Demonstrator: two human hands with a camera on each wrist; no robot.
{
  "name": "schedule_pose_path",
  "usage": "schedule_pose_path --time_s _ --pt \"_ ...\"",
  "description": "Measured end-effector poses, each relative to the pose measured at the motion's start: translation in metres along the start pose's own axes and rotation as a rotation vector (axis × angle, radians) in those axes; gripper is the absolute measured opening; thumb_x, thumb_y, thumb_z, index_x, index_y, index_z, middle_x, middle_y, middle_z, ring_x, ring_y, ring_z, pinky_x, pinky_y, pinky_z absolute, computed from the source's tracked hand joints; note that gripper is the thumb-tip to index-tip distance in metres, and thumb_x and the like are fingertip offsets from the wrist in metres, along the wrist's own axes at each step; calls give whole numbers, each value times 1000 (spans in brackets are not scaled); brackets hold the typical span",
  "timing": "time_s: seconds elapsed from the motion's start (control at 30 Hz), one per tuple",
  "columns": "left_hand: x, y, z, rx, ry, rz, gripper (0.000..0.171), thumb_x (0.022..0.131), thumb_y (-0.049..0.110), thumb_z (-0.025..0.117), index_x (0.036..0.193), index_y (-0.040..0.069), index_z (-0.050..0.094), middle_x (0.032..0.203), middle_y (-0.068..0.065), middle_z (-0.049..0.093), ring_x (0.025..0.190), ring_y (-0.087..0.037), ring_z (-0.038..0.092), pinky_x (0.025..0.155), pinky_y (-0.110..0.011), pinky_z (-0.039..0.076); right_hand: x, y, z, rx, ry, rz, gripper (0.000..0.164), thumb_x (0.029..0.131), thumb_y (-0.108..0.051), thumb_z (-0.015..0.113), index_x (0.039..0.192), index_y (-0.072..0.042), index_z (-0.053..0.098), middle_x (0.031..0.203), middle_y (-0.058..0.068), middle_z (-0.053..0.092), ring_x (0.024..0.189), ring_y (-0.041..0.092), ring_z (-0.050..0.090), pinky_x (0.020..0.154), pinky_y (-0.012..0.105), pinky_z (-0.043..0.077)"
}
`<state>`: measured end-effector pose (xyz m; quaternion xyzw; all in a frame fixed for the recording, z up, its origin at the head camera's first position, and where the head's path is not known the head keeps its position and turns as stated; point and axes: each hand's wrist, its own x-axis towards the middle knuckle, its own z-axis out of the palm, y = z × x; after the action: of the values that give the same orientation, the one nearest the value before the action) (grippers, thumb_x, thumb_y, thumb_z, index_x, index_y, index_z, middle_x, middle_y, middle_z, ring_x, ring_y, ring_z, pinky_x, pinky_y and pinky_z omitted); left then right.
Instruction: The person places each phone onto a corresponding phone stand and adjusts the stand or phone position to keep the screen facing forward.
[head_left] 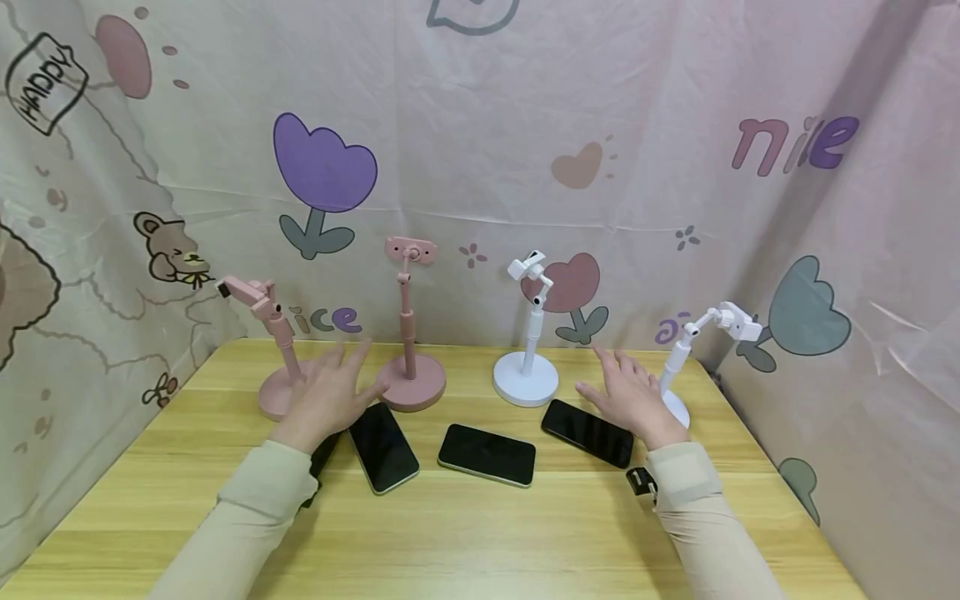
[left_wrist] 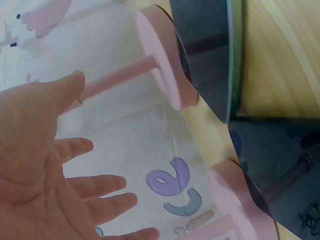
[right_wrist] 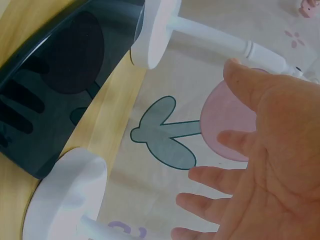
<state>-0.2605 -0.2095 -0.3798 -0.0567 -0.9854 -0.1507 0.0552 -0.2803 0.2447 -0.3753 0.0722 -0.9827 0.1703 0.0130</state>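
Observation:
My left hand [head_left: 326, 396] is spread with straight fingers, between a tilted-head pink phone stand [head_left: 283, 342] and a taller pink phone stand [head_left: 408, 333]. Its palm is bare in the left wrist view. A phone [head_left: 384, 448] lies just right of it, and another phone [left_wrist: 280, 165] is mostly hidden under the left forearm in the head view. On the other side, my right hand [head_left: 632, 396] also has its fingers extended and holds nothing. It is between two white phone stands, one nearer the middle [head_left: 532, 333] and one at the right [head_left: 677, 358], beside a dark-screened phone [head_left: 587, 433].
Another phone [head_left: 487, 454] lies crosswise at the table's middle. The wooden table [head_left: 465, 542] runs back to a printed curtain [head_left: 465, 125], which also hangs along both sides. A small black device [head_left: 641, 481] shows at the right wrist.

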Motion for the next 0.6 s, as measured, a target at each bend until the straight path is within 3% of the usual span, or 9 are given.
schedule_pose_path --time_s 0.2,0.33,0.6 --pt "-3 14 -4 -9 28 65 78 107 47 64 168 9 34 162 -36 43 142 -60 49 110 -79 45 -3 3 -5 -22 42 -39 77 110 -50 57 169 -10 30 167 33 36 149 64 36 117 83 31" --pt "-5 23 -5 -19 47 104 72 106 46 66 161 5 44 152 -33 56 136 -55 58 105 -75 52 -7 8 -9 -6 72 -53 76 110 -52 56 166 -6 34 163 35 41 146 61 43 113 79 40" --pt "-9 37 1 -94 33 156 58 106 40 69 154 10 56 146 -23 66 129 -48 65 101 -69 57 -9 27 -16 74 137 -50 71 111 -47 56 161 1 40 160 35 45 146 57 45 117 74 40"
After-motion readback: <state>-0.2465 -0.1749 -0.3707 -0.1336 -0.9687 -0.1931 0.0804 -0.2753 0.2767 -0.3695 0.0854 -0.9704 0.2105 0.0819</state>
